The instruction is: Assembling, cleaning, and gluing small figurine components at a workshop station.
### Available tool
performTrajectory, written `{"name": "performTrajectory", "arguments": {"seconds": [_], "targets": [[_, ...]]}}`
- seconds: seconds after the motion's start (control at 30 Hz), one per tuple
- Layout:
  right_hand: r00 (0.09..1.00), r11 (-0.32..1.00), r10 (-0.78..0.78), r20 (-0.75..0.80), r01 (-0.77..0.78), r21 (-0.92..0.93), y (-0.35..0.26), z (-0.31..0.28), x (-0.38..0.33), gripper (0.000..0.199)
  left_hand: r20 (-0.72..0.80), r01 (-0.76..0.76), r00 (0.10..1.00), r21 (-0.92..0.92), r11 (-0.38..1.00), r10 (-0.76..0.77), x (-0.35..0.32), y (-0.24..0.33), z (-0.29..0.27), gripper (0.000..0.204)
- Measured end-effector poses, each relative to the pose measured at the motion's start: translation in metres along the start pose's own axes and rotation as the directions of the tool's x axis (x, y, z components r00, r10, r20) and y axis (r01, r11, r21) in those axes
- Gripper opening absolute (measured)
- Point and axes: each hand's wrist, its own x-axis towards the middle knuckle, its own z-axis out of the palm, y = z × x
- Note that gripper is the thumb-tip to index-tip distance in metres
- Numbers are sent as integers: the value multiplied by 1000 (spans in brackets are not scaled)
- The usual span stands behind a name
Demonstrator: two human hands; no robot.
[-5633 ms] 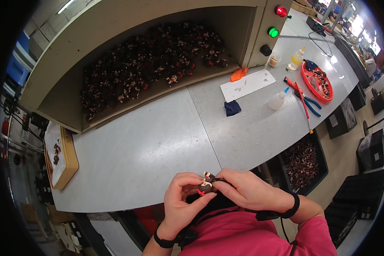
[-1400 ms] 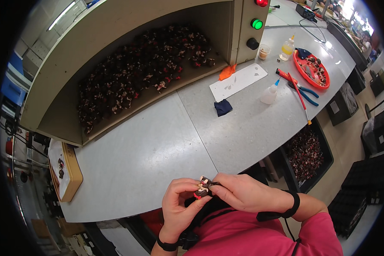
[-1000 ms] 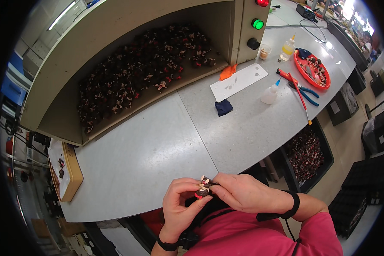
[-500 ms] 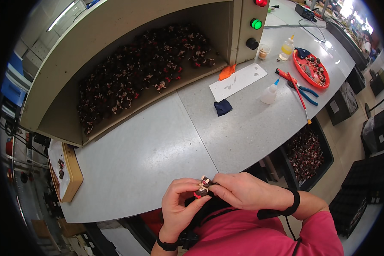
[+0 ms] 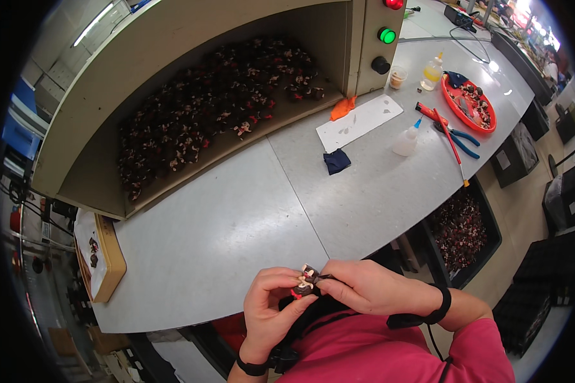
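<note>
A small dark brown, cream and red figurine (image 5: 305, 288) is held between the thumb and fingers of my left hand (image 5: 266, 309), near the table's front edge. My right hand (image 5: 358, 285) is closed in a pinch at the figurine's right side. From its fingertips a thin dark piece (image 5: 326, 277) points to the figurine. Whether this piece is a tool or a part of the figurine, I cannot tell. Much of the figurine's lower side is hidden by my left fingers.
A box-like cabinet (image 5: 364, 48) holds a heap of similar figurines (image 5: 217, 96). On the right of the table lie a white board (image 5: 359, 123), dark cloth (image 5: 337, 161), squeeze bottle (image 5: 405, 142), pliers (image 5: 461, 137), brush (image 5: 452, 150) and red tray (image 5: 449, 101). A yellow tin (image 5: 112, 255) stands left.
My right fingertips have drawn slightly away from the figurine, and more of the thin dark piece shows between them. My left hand keeps its hold.
</note>
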Motion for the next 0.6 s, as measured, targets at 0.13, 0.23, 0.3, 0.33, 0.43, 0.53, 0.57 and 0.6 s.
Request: {"name": "performTrajectory", "arguments": {"seconds": [0.13,0.23,0.3,0.33,0.43,0.53,0.57,0.6], "targets": [[997,995,-47,-61,42,-90,4,6,0,25,-5,12,1000,7,1000,-12,0,0,0,37],[995,991,-64,-81,54,-121,5,7,1,26,-3,7,1000,10,1000,-7,0,0,1,37],[995,989,-54,-78,42,-139,5,7,1,26,-2,0,1000,16,1000,0,0,0,1,37],[996,987,-43,-76,31,-158,4,7,1,27,1,-1,1000,17,1000,1,0,0,1,37],[994,978,-61,-95,41,-204,3,7,0,27,2,-4,1000,22,1000,4,0,0,1,37],[995,972,-47,-90,25,-235,1,6,0,28,2,-15,1000,33,999,15,1,1,2,36],[995,972,-46,-90,24,-235,1,6,0,28,2,-24,1000,41,999,24,1,1,2,36],[996,968,-41,-85,18,-251,1,5,0,28,2,-24,1000,41,999,24,0,0,1,36]]}}
